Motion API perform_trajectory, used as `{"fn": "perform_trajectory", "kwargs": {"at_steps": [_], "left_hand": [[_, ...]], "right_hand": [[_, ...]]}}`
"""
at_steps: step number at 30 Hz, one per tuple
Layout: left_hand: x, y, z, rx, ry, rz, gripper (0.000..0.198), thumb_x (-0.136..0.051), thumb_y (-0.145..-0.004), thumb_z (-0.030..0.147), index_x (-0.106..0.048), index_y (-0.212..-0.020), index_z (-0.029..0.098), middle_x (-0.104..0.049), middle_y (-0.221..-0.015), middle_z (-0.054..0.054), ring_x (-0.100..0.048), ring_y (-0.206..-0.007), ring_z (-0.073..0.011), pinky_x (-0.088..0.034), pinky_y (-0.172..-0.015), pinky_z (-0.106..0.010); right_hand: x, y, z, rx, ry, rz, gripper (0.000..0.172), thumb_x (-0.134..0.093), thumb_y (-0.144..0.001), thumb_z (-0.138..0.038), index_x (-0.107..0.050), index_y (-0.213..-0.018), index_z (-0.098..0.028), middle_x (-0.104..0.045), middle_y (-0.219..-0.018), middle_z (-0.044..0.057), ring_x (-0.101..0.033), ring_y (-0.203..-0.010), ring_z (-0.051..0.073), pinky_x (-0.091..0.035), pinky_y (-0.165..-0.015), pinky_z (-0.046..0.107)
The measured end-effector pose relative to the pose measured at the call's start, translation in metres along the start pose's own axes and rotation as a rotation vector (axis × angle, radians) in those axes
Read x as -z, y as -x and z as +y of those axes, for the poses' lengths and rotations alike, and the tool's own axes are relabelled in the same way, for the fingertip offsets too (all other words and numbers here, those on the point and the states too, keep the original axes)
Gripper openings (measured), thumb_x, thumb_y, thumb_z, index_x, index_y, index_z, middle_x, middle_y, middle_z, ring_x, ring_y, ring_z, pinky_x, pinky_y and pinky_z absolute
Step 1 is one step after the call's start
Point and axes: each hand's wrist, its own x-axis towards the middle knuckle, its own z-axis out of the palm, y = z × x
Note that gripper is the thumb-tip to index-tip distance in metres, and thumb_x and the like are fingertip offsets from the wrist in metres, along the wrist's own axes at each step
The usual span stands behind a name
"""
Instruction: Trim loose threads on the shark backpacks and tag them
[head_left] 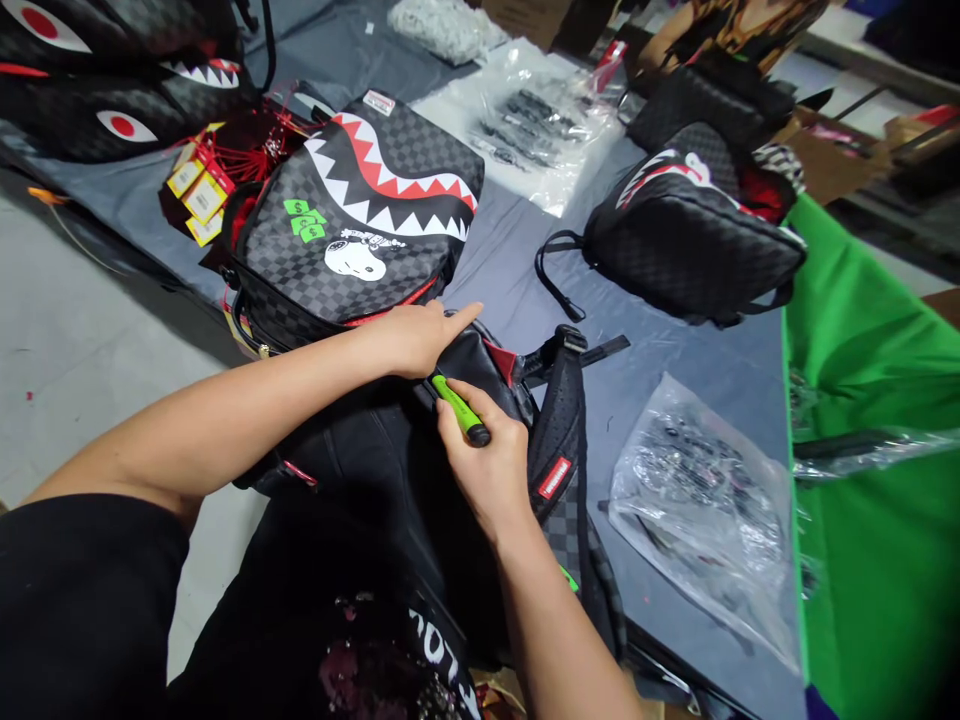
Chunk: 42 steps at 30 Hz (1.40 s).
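Observation:
My right hand [491, 455] is closed around a slim green-handled tool [461, 408] with a black butt end. The tool's tip points at the black backpack [360, 440] in front of me and is hidden beside my left hand [420, 338]. That hand is closed on the backpack's upper edge, one digit sticking out to the right and the other fingers mostly hidden. A padded strap [559, 430] with a red label hangs at the backpack's right side. Just beyond my left hand lies a checkered backpack [292, 265] with a shark-mouth print and a white dog's head.
Red-stringed yellow tags [202, 195] lie at the left, near backpacks with printed eyes [124, 125]. Another checkered backpack [690, 240] rests at the right. Clear plastic bags [697, 510] of dark parts lie on the grey-covered table [510, 265]. Green cloth [877, 480] borders it; a person [739, 30] is behind.

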Motion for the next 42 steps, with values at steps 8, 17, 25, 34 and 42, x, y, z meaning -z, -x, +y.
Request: {"fn": "perform_trajectory", "kwargs": {"at_steps": [8,17,25,34,42], "left_hand": [[-0.001,0.0,0.001,-0.001,-0.002,0.012,0.094,-0.057,-0.083,0.023,0.004,-0.154,0.03,-0.044,-0.137,-0.015,-0.057,-0.111,-0.0263,-0.046,-0.089,-0.032],[-0.005,-0.003,-0.001,0.003,0.017,0.018,0.096,-0.058,-0.082,0.024,0.005,-0.154,0.031,-0.044,-0.137,-0.015,-0.057,-0.111,-0.0278,-0.045,-0.09,-0.034],[-0.005,-0.004,-0.001,0.009,0.001,0.004,0.097,-0.058,-0.081,0.026,0.007,-0.154,0.031,-0.043,-0.137,-0.014,-0.055,-0.114,-0.0284,-0.044,-0.092,-0.034],[-0.004,-0.005,-0.003,0.014,-0.005,0.011,0.095,-0.058,-0.082,0.027,0.005,-0.154,0.032,-0.043,-0.137,-0.015,-0.056,-0.115,-0.0288,-0.046,-0.091,-0.034],[-0.01,-0.01,-0.016,0.004,-0.086,0.059,0.088,-0.052,-0.086,0.035,0.003,-0.154,0.031,-0.051,-0.129,-0.015,-0.06,-0.11,-0.0343,-0.049,-0.085,-0.038]], "right_hand": [[0.001,0.001,-0.001,-0.046,-0.065,-0.008,0.028,-0.062,-0.084,-0.032,-0.072,-0.106,-0.018,-0.076,-0.098,0.005,-0.072,-0.084,0.02,-0.056,-0.079,0.03],[0.001,0.0,0.0,-0.06,-0.081,-0.011,0.027,-0.061,-0.084,-0.031,-0.072,-0.106,-0.019,-0.076,-0.095,0.004,-0.071,-0.083,0.019,-0.056,-0.077,0.029],[0.0,0.0,0.0,-0.066,-0.089,-0.011,0.028,-0.061,-0.084,-0.03,-0.071,-0.107,-0.018,-0.076,-0.095,0.004,-0.071,-0.079,0.018,-0.055,-0.073,0.028],[-0.001,-0.003,0.001,-0.047,-0.057,-0.022,0.025,-0.06,-0.084,-0.029,-0.072,-0.104,-0.019,-0.076,-0.094,0.003,-0.071,-0.079,0.018,-0.054,-0.073,0.027],[0.023,0.002,-0.016,0.005,-0.087,-0.027,0.019,-0.058,-0.086,-0.029,-0.071,-0.098,-0.022,-0.075,-0.092,0.0,-0.07,-0.085,0.016,-0.053,-0.081,0.027]]}}
